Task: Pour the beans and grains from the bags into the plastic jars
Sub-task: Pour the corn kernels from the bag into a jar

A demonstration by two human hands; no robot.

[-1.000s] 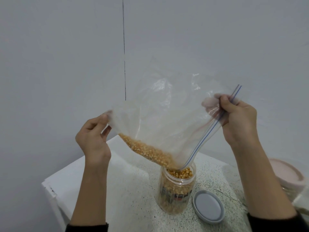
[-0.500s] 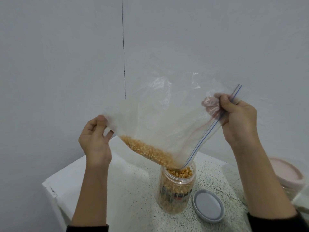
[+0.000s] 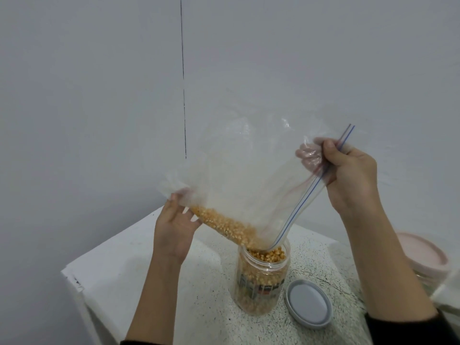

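Speckled white surface [image 3: 199, 295] held the clear plastic jar [image 3: 261, 282], nearly full of yellow corn kernels. Both hands [image 3: 174, 230] [image 3: 348, 175] pinched the clear zip bag [image 3: 249, 183], with roughly a handful left to pour.

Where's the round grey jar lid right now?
The round grey lid lies flat on the speckled table, just right of the clear plastic jar.

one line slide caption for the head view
Two hands tilt a zip bag, pouring yellow kernels into a nearly full clear jar.
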